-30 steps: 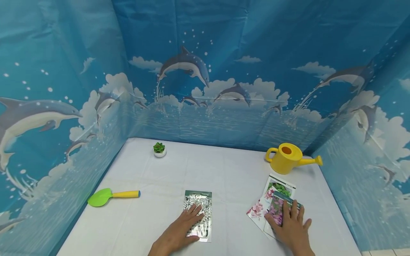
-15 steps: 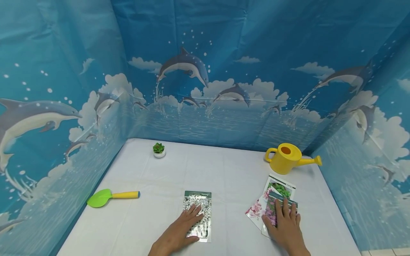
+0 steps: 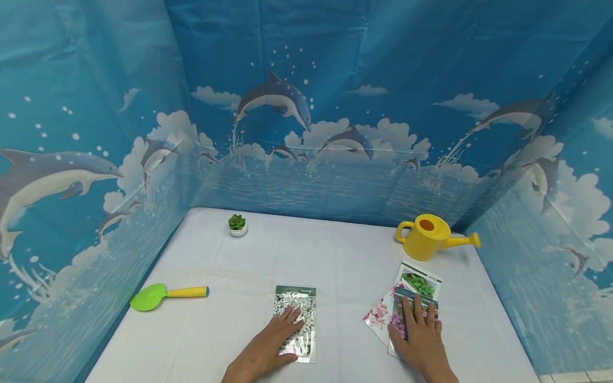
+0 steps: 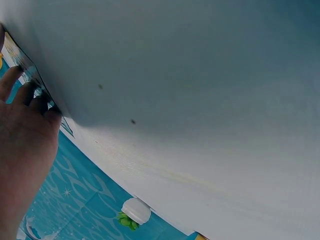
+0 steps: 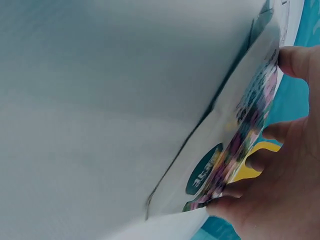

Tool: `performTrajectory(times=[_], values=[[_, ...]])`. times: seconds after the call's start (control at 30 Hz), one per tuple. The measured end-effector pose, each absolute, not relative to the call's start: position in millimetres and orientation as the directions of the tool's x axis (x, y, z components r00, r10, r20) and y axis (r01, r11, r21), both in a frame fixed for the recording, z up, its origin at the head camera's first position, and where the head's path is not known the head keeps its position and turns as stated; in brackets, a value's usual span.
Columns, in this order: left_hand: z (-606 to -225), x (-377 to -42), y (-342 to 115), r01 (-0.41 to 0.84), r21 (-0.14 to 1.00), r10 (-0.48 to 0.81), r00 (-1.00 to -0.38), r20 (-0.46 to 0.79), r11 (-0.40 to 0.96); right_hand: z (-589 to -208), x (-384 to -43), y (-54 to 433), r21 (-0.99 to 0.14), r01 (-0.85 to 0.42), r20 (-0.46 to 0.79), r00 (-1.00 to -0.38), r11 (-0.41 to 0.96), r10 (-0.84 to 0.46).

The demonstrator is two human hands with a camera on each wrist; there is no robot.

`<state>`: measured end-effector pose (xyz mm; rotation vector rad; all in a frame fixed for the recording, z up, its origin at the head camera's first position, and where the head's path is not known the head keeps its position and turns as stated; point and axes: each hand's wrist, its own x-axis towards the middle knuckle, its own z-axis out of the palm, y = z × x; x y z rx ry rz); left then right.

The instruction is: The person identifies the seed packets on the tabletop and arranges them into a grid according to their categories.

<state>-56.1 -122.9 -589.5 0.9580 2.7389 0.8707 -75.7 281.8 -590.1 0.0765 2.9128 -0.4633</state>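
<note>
My left hand (image 3: 272, 340) rests with spread fingers on a seed packet (image 3: 310, 319) printed with white flowers, lying mid-table. On the right, my right hand (image 3: 420, 338) lies with straight fingers over a seed packet (image 3: 399, 319) showing purple-pink flowers. Under that one are a packet (image 3: 378, 315) with pink blossoms and a packet (image 3: 421, 284) picturing green leaves, overlapping in a fan. In the right wrist view the fingertips and thumb touch the face of the purple-pink packet (image 5: 250, 120). The left wrist view has the left fingers (image 4: 24, 92) pressed on their packet, seen edge-on.
A yellow watering can (image 3: 423, 239) stands at the back right, beyond the packets. At the back left sits a small potted succulent (image 3: 237, 226). A green trowel (image 3: 149, 298) with a yellow handle lies left. Dolphin-print curtains (image 3: 306, 175) border the white table (image 3: 239, 266).
My right hand has slid left, and the purple-pink packet under it has shifted left over the other packets; the pink-blossom packet has also shifted slightly left. The left hand stays in place.
</note>
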Motion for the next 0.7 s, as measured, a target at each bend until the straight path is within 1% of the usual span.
performTrajectory(times=[0.2, 0.43, 0.7], values=[[-592.4, -55.9, -123.5, 0.552, 0.549, 0.606, -0.789, 0.101, 0.628, -590.0, -74.7, 274.9, -0.315, 0.051, -0.163, -0.987, 0.948, -0.001], [-591.5, -55.1, -123.3, 0.551, 0.549, 0.601, -0.792, 0.107, 0.628, -591.2, -71.3, 266.6, -0.346, -0.025, -0.073, -0.996, 0.938, -0.054], [-590.9, -55.4, -123.1, 0.541, 0.546, 0.597, -0.797, 0.089, 0.640, -587.5, -69.0, 253.0, -0.373, -0.052, -0.059, -0.995, 0.926, -0.080]])
